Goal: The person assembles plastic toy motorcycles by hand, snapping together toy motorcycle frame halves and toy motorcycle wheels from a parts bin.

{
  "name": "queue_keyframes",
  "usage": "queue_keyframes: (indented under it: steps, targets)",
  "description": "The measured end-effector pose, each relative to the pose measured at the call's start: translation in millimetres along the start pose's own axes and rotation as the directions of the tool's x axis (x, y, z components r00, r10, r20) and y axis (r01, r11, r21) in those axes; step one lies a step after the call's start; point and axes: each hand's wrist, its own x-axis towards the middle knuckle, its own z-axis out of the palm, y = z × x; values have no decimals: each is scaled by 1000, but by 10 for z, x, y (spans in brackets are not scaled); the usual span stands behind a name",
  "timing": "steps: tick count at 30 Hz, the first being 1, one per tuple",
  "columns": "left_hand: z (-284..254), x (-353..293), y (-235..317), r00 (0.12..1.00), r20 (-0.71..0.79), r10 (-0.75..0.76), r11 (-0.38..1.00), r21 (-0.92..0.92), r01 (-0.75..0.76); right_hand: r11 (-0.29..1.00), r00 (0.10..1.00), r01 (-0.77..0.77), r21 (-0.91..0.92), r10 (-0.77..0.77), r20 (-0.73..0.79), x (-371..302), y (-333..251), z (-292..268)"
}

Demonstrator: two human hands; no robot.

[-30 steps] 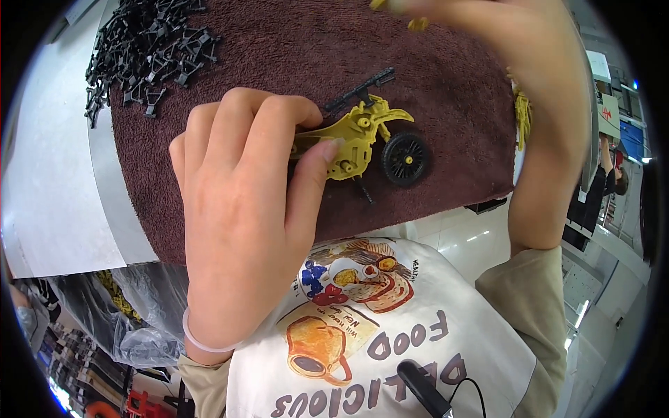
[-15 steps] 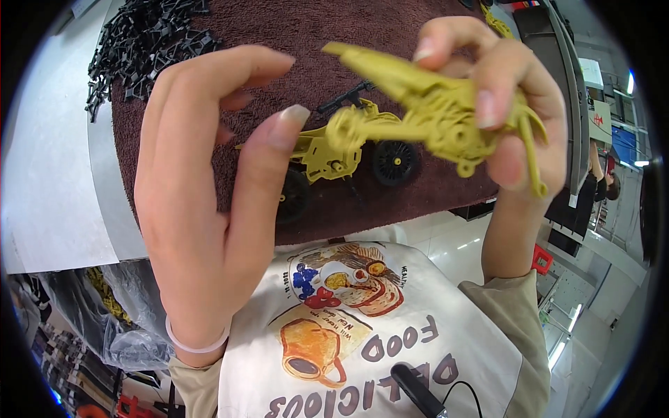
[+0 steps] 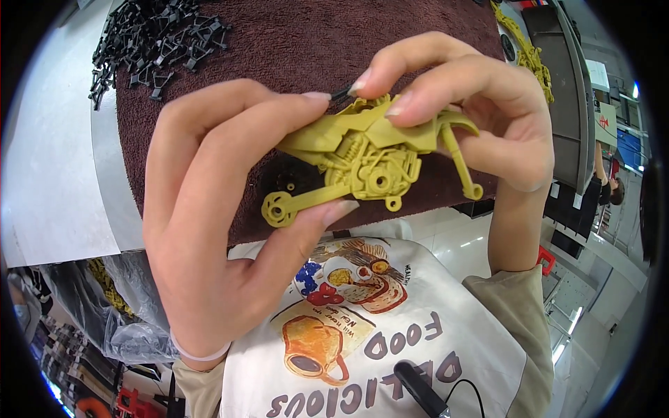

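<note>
A: so what's in hand?
B: left hand (image 3: pixel 216 188) pinches one end of a yellow toy motorcycle body (image 3: pixel 380 157), thumb below, fingers on top. right hand (image 3: pixel 491 104) grips the fork end. it's held above the brown mat (image 3: pixel 300 42).
A: farther out?
B: black parts pile (image 3: pixel 157 42) far left, yellow pieces (image 3: pixel 534 64) far right.

Body piece (image 3: pixel 383 164) between my left hand (image 3: pixel 209 202) and my right hand (image 3: pixel 516 118), above the cloth (image 3: pixel 313 42). Cloth on table (image 3: pixel 56 174). Small-parts pile (image 3: pixel 150 45): cloth's far left corner. More pieces (image 3: pixel 533 59): cloth's far right edge. Plastic bags (image 3: pixel 139 341): my left, this side of the table.
</note>
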Motion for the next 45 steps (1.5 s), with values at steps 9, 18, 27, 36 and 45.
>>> queue_keyframes:
  steps: [9,18,27,36,45]
  targets:
    - [209,-134,-6,991,-136,-20,992,119,37,685,986,117,-719,-165,3,-112,-128,225]
    - [179,-176,-49,995,-85,57,942,334,-26,617,958,49,-786,-253,-138,-142,2,385]
    - [166,-160,-91,999,-36,23,935,355,-8,504,974,-56,-862,-163,-159,-177,13,340]
    - [198,-183,-129,995,-76,-67,984,157,78,406,979,-185,-895,-9,-206,-23,-210,522]
    - [161,-186,-184,998,-63,-11,993,112,19,329,981,-168,-929,-37,-191,-25,-189,574]
